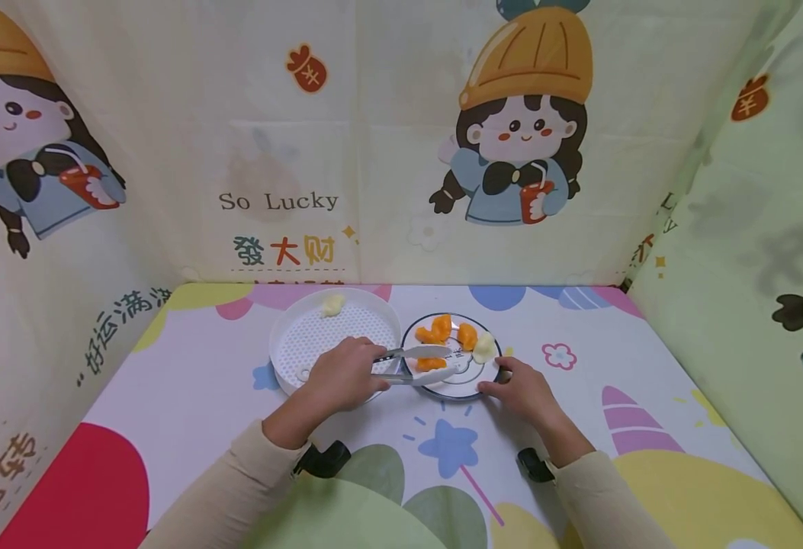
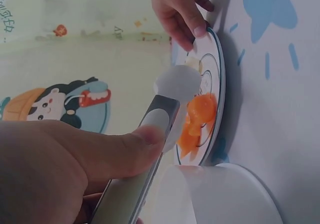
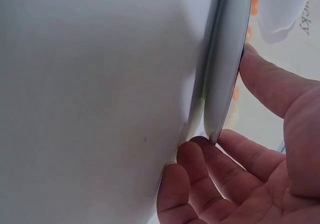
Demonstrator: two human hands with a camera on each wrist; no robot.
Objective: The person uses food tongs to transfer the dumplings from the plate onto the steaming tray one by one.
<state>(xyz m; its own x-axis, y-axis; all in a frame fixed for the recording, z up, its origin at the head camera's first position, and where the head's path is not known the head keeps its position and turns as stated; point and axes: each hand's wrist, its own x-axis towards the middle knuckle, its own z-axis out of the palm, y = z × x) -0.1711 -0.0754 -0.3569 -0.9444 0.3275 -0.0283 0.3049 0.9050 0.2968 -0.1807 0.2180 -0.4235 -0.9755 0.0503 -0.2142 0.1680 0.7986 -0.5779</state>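
Note:
My left hand (image 1: 346,374) grips a pair of tongs (image 1: 428,351) with metal handles and white tips; in the left wrist view the thumb presses the tongs' handle (image 2: 131,184). The tips stand apart over a round white plate (image 1: 470,386) with a dark rim. Several orange pieces (image 1: 441,328) lie on it, along with a pale yellow piece (image 1: 484,348) near the right rim. My right hand (image 1: 526,389) holds the plate's right edge. Seen from the right wrist, its thumb lies on the rim (image 3: 227,68) and its fingers (image 3: 240,169) are at the edge and underside.
Left of the plate stands a round white tray (image 1: 276,358) with a perforated bottom, close to the plate's rim. A pale yellow piece (image 1: 333,306) lies near its far wall. The patterned tabletop (image 1: 209,381) meets printed cloth walls (image 1: 401,152) at the back and sides.

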